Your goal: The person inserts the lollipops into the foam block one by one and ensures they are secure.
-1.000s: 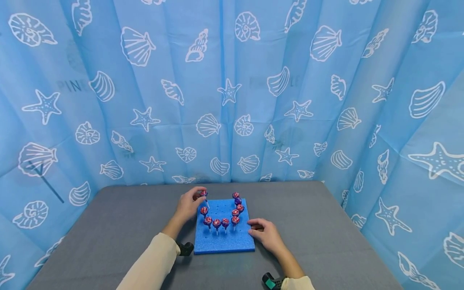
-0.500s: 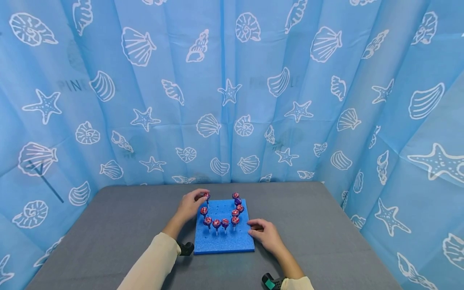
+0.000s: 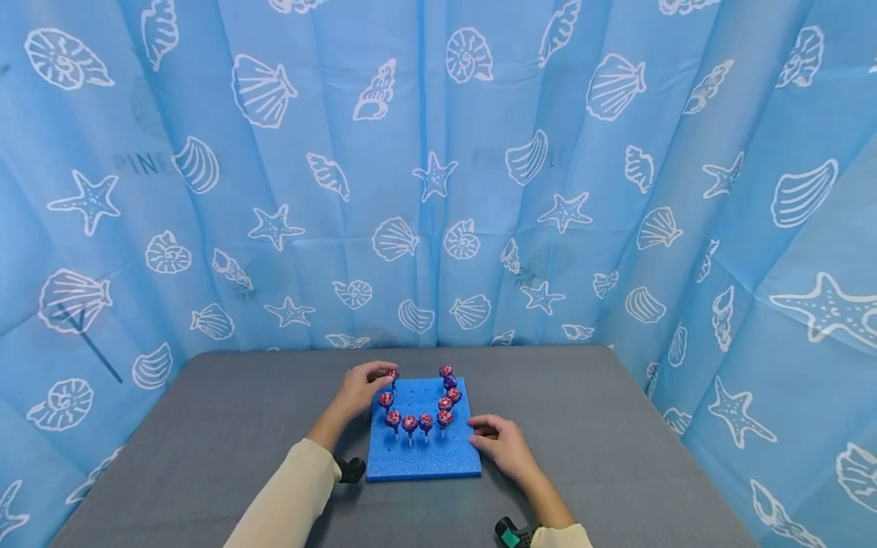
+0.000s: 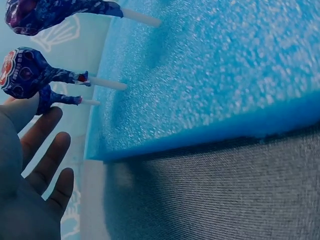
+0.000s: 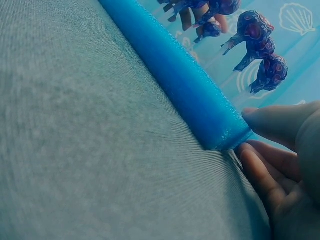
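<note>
My left hand [image 3: 358, 390] pinches a lollipop [image 4: 46, 99] in a red-and-purple wrapper between thumb and forefinger, over the back left corner of a blue foam board [image 3: 425, 459]. The other fingers are spread in the left wrist view, and the white stick points at the foam. Several wrapped lollipops stand upright in the board, a row of them along the front and others up both sides; one front lollipop [image 3: 409, 423] shows its white stick. My right hand [image 3: 507, 445] holds the board's right edge, thumb and fingertips against it in the right wrist view.
The board lies on a grey cloth-covered table [image 3: 582, 426]. Small holes dot its top between the lollipops. A blue curtain [image 3: 432, 190] with white shells and starfish hangs behind the table. A black wrist device [image 3: 351, 469] sits on the left wrist.
The left hand has shifted slightly right and nearer with its lollipop, whose stick now stands straighter at the back left corner. The right hand stays at the board's edge.
</note>
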A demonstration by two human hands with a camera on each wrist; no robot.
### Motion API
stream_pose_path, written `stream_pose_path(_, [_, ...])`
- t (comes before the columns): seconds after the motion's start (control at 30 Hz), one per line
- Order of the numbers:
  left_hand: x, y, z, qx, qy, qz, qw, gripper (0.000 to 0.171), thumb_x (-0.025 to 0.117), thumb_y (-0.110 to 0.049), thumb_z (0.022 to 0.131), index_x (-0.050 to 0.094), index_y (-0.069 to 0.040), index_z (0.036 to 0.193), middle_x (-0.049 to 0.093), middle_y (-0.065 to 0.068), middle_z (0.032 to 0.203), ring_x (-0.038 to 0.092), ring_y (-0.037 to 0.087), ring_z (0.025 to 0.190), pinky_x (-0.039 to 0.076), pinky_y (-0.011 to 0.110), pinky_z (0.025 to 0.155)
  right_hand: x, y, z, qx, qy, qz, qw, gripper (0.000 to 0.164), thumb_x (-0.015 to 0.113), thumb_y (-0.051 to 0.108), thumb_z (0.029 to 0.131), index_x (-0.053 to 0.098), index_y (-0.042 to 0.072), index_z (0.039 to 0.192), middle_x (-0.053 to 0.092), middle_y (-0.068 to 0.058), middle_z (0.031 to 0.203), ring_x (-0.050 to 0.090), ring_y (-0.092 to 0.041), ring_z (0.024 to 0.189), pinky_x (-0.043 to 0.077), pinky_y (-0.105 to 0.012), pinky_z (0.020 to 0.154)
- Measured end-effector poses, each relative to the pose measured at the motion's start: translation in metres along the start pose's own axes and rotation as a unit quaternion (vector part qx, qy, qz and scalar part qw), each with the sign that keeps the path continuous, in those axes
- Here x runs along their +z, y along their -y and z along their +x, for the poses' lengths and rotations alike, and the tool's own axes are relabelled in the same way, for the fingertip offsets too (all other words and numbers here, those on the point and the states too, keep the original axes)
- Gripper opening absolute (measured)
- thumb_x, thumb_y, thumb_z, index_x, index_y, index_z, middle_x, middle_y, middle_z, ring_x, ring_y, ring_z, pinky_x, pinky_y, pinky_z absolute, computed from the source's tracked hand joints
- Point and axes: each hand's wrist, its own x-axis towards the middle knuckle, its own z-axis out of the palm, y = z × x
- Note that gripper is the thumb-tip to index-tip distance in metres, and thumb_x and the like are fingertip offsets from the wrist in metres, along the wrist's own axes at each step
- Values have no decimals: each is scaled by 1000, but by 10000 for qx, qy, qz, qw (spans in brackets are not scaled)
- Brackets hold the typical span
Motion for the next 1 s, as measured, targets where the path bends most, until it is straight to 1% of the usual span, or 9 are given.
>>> stream_pose_path(0.13, [-1, 0, 2, 42, 38, 110, 9999, 22, 65, -16, 95, 71, -16, 116, 67, 2, 105, 62, 20, 91, 53, 44, 80, 0, -1, 1, 68, 69, 30, 9999, 24, 70, 10, 90, 68, 3, 113, 67, -8, 106, 62, -22, 94, 54, -30, 80])
stream_pose_path(0.2, [-2, 1, 1, 78, 34, 193, 9998, 22, 65, -17, 95, 71, -16, 116, 66, 1, 105, 61, 20, 91, 53, 44, 80, 0, -1, 0, 91, 81, 27, 9999, 24, 70, 10, 90, 68, 3, 113, 67, -7, 106, 62, -22, 95, 53, -28, 80])
stream_pose_path(0.27, [-2, 1, 0, 105, 16, 262, 9996, 23, 66, -17, 94, 71, -17, 117, 64, 2, 107, 61, 22, 92, 53, 45, 80, 0, -1, 0, 83, 78, 29, 9999, 24, 70, 9, 90, 68, 3, 113, 67, -7, 106, 62, -22, 94, 53, -29, 80])
stream_pose_path(0.4, [-3, 2, -2, 108, 4, 240, 9997, 25, 66, -18, 94, 71, -17, 119, 65, 2, 111, 61, 22, 94, 52, 45, 81, 0, 0, -2, 63, 96, -3, 9999, 23, 69, 9, 90, 68, 3, 113, 67, -7, 106, 62, -22, 94, 53, -29, 80])
stream_pose_path(0.67, [-4, 0, -2, 247, 2, 29, 9997, 27, 67, -17, 93, 70, -17, 120, 65, 2, 112, 61, 23, 95, 52, 46, 82, -1, 2, -1, 103, 93, 11, 9999, 24, 69, 8, 90, 68, 3, 113, 67, -7, 106, 62, -21, 95, 53, -27, 80])
stream_pose_path(0.83, [-7, -1, -4, 301, -6, 32, 9995, 28, 66, -16, 94, 69, -16, 122, 64, 3, 114, 61, 25, 97, 52, 47, 82, -1, 1, -2, 36, 94, 22, 9999, 24, 70, 9, 90, 68, 2, 113, 67, -7, 106, 62, -22, 94, 54, -30, 80])
stream_pose_path(1.0, [-11, -3, -9, 391, -158, -45, 9991, 29, 65, -15, 94, 68, -14, 123, 64, 6, 117, 60, 28, 99, 52, 49, 82, -1, -1, -2, 111, 105, 39, 9999, 24, 70, 10, 90, 68, 4, 113, 67, -7, 107, 62, -21, 95, 54, -30, 81])
